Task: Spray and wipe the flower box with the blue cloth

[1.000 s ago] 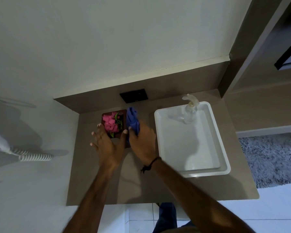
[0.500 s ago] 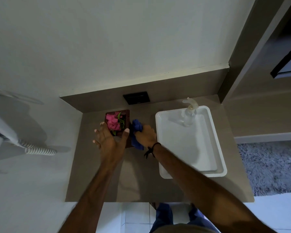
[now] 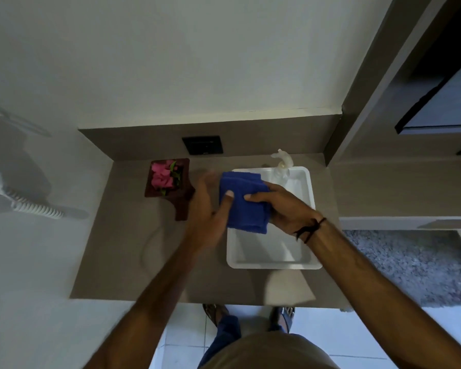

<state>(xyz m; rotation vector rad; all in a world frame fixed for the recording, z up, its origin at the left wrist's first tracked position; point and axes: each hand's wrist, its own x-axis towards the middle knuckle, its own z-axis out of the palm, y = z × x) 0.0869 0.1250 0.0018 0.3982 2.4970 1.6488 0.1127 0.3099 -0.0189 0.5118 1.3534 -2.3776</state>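
Observation:
The dark brown flower box (image 3: 181,201) with pink flowers (image 3: 161,177) stands at the back left of the counter, apart from both hands. The folded blue cloth (image 3: 244,202) is held above the left edge of the white tray (image 3: 274,262). My right hand (image 3: 288,209) grips the cloth from the right, thumb on top. My left hand (image 3: 206,217) holds it from the left, thumb pressed on its front. A clear spray bottle (image 3: 282,166) stands in the tray's far end.
A black wall socket (image 3: 202,145) sits on the backsplash behind the box. A white handset with a coiled cord (image 3: 35,207) hangs on the left wall. A grey rug (image 3: 410,265) lies to the right of the counter.
Both hands have left the flower box and moved right. The cloth is now lifted over the tray and held in both hands.

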